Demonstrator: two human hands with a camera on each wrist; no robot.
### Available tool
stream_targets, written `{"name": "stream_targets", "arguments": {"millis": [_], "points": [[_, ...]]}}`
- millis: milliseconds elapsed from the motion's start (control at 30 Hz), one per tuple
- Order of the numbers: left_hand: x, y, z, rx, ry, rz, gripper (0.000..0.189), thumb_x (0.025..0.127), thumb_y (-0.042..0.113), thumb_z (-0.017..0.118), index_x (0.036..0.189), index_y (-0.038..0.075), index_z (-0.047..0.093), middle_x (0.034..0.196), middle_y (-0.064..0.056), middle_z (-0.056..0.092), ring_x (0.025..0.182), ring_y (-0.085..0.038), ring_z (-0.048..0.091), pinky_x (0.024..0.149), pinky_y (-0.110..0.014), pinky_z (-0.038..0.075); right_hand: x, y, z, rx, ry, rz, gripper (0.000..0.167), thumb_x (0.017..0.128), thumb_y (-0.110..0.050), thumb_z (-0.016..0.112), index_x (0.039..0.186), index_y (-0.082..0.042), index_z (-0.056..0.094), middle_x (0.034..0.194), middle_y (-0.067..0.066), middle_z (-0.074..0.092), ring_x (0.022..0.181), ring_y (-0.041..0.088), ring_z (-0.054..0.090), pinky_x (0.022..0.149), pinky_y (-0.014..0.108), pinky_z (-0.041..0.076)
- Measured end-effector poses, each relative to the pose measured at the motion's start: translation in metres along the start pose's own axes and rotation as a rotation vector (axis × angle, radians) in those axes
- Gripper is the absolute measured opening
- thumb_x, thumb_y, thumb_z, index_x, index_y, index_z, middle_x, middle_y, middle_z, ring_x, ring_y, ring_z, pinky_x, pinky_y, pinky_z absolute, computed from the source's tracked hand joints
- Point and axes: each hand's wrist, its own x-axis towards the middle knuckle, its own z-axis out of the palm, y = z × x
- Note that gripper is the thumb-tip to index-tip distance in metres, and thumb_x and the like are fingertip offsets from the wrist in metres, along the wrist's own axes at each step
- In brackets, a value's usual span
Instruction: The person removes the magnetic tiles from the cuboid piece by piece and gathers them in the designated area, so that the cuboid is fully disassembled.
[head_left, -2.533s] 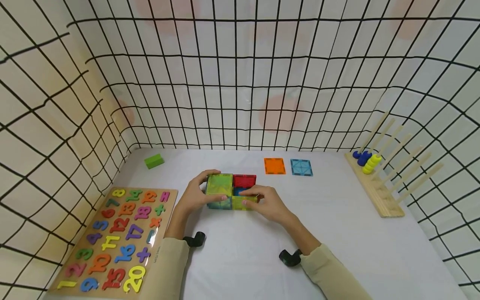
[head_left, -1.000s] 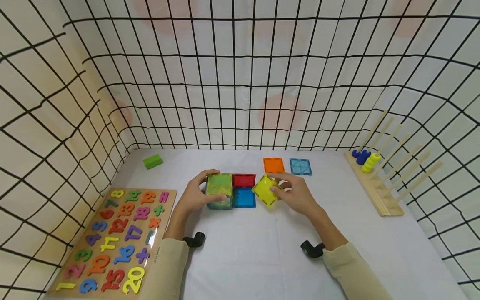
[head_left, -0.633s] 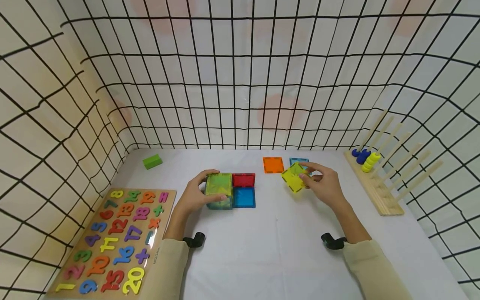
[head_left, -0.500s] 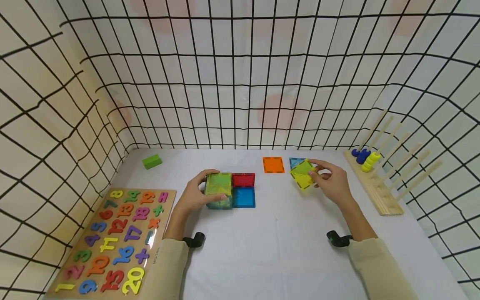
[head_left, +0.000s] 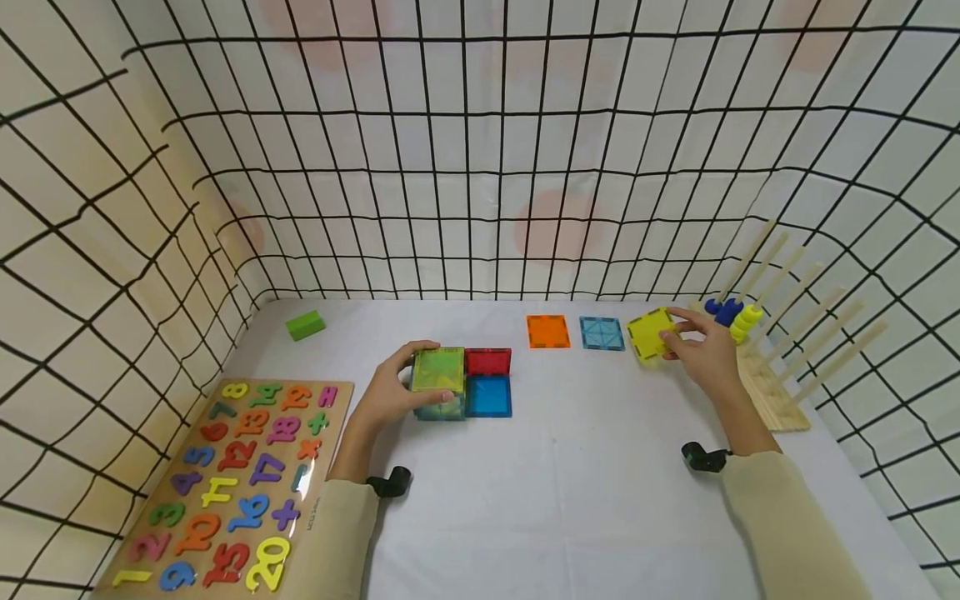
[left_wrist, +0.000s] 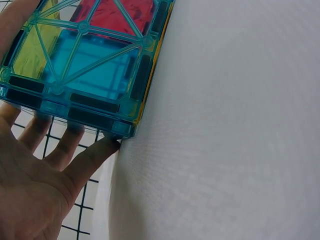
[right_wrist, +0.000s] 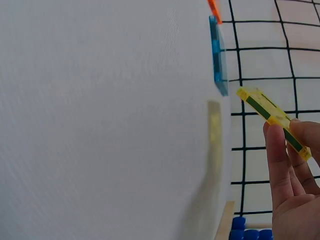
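Note:
My left hand (head_left: 388,392) grips a see-through magnetic tile cube (head_left: 438,368) with a yellow-green top, thumb across the near side and fingers around the left and back. In the left wrist view, the cube's teal lattice face (left_wrist: 102,62) fronts the fingertips. Against its right side, a blue magnetic tile (head_left: 489,396) lies flat, and a red magnetic tile (head_left: 487,362) stands behind that. Far to the right, my right hand (head_left: 708,354) pinches a yellow magnetic tile (head_left: 647,335) by its right edge. The right wrist view shows this tile (right_wrist: 257,103) tilted above the cloth, its yellowish shadow below.
An orange tile (head_left: 548,332) and a light blue tile (head_left: 602,333) lie at the back. A green block (head_left: 305,325) sits back left, a wooden number board (head_left: 330,417) front left. At right stands a pegged wooden rack (head_left: 776,396) with beads. Black wire mesh (head_left: 480,200) surrounds the table.
My right hand has pulled the yellow tile off the front beside the cube and carried it right, past the light blue tile. The left hand keeps its place on the cube.

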Motion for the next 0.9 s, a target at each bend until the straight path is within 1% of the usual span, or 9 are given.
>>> {"name": "stream_targets", "arguments": {"millis": [133, 300, 400, 467, 567, 633, 700, 800, 900], "points": [[0.001, -0.001, 0.000, 0.002, 0.004, -0.009, 0.085, 0.074, 0.045, 0.092, 0.148, 0.030, 0.052, 0.157, 0.005, 0.047, 0.148, -0.037, 0.035, 0.115, -0.069, 0.035, 0.008, 0.008, -0.003, 0.011, 0.021, 0.029, 0.054, 0.099, -0.027, 0.069, 0.149, -0.011, 0.054, 0.111, 0.002, 0.054, 0.068, 0.007, 0.073, 0.069, 0.029, 0.063], [0.001, -0.002, 0.001, 0.002, 0.000, -0.019, 0.083, 0.075, 0.044, 0.091, 0.147, 0.032, 0.052, 0.158, 0.005, 0.046, 0.149, -0.037, 0.033, 0.116, -0.069, 0.034, 0.014, 0.016, -0.002, 0.008, 0.042, 0.062, 0.053, 0.100, -0.021, 0.069, 0.148, -0.007, 0.053, 0.110, 0.007, 0.055, 0.066, 0.007, 0.073, 0.067, 0.028, 0.063], [0.001, -0.003, 0.002, 0.000, -0.002, -0.020, 0.081, 0.076, 0.043, 0.091, 0.147, 0.032, 0.052, 0.158, 0.005, 0.045, 0.149, -0.037, 0.033, 0.116, -0.070, 0.033, 0.018, 0.020, 0.001, -0.005, 0.069, 0.107, 0.051, 0.099, -0.020, 0.069, 0.147, -0.006, 0.055, 0.113, 0.009, 0.055, 0.065, 0.006, 0.072, 0.067, 0.026, 0.062], [0.000, -0.002, 0.002, 0.001, 0.000, -0.021, 0.080, 0.076, 0.042, 0.091, 0.146, 0.033, 0.052, 0.158, 0.005, 0.045, 0.149, -0.037, 0.034, 0.116, -0.070, 0.034, 0.022, 0.022, 0.004, -0.036, 0.089, 0.151, 0.050, 0.099, -0.023, 0.069, 0.144, -0.006, 0.057, 0.114, 0.010, 0.057, 0.066, 0.007, 0.071, 0.065, 0.023, 0.061], [-0.001, -0.001, 0.002, 0.002, 0.004, -0.025, 0.079, 0.076, 0.042, 0.091, 0.145, 0.035, 0.053, 0.158, 0.005, 0.045, 0.148, -0.037, 0.034, 0.116, -0.070, 0.034, 0.025, 0.026, 0.007, -0.137, 0.115, 0.216, 0.049, 0.100, -0.033, 0.068, 0.140, -0.005, 0.061, 0.118, 0.014, 0.062, 0.077, 0.011, 0.068, 0.065, 0.019, 0.058], [-0.001, -0.001, 0.002, 0.004, 0.003, -0.028, 0.080, 0.076, 0.042, 0.091, 0.145, 0.035, 0.053, 0.158, 0.005, 0.045, 0.148, -0.038, 0.034, 0.115, -0.070, 0.034, 0.026, 0.027, 0.009, -0.214, 0.126, 0.254, 0.052, 0.100, -0.039, 0.067, 0.137, -0.004, 0.063, 0.120, 0.018, 0.065, 0.090, 0.019, 0.067, 0.067, 0.019, 0.053], [-0.001, -0.001, 0.002, 0.006, 0.001, -0.028, 0.081, 0.075, 0.042, 0.092, 0.146, 0.034, 0.052, 0.158, 0.005, 0.045, 0.148, -0.037, 0.034, 0.115, -0.069, 0.035, 0.025, 0.028, 0.010, -0.264, 0.137, 0.279, 0.055, 0.099, -0.043, 0.066, 0.135, -0.002, 0.064, 0.123, 0.021, 0.067, 0.102, 0.026, 0.065, 0.071, 0.021, 0.049], [0.000, -0.001, 0.002, 0.009, 0.000, -0.019, 0.083, 0.075, 0.042, 0.092, 0.147, 0.031, 0.052, 0.158, 0.004, 0.046, 0.148, -0.036, 0.034, 0.116, -0.069, 0.035, 0.024, 0.026, 0.012, -0.270, 0.150, 0.291, 0.056, 0.098, -0.044, 0.067, 0.133, 0.000, 0.065, 0.125, 0.023, 0.068, 0.112, 0.034, 0.064, 0.076, 0.026, 0.047], [0.001, -0.001, 0.001, 0.010, 0.004, -0.001, 0.082, 0.076, 0.042, 0.091, 0.147, 0.029, 0.052, 0.157, 0.004, 0.047, 0.149, -0.033, 0.034, 0.117, -0.068, 0.033, 0.023, 0.025, 0.013, -0.259, 0.158, 0.293, 0.055, 0.098, -0.043, 0.067, 0.131, 0.001, 0.066, 0.125, 0.024, 0.067, 0.115, 0.037, 0.063, 0.081, 0.031, 0.048]]}}
